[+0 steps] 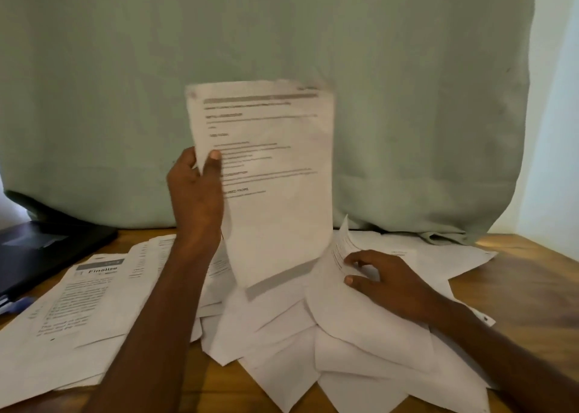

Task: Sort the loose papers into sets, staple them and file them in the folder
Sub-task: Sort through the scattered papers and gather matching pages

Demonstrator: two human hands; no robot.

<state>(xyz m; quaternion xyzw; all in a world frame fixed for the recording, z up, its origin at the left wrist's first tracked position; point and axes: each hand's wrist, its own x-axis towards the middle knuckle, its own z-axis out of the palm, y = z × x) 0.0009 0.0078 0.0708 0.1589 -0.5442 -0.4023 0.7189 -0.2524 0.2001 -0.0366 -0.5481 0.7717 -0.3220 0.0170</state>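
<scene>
Sheet (pixel 266 174) pinched upright by left hand (pixel 195 190); right hand (pixel 383 279) fingers curled on pile (pixel 329 343) page edge.
Heading should be read before set is chosen.

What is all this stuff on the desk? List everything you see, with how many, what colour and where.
Printed white paper sheet: one, white with black text, held upright above the table centre.
Loose white paper sheets: many, white, spread overlapping across the table; one curled sheet lifted at the right.
Flat black folder-like item: one, black, far left on the table.
Blue objects: blue, left edge, too blurred to identify.
Brown wooden table: one, brown, underneath.
Pale green cloth backdrop: one, green, behind the table.
Left hand: pinches the upright sheet's left edge.
Right hand: holds the curled sheet.
</scene>
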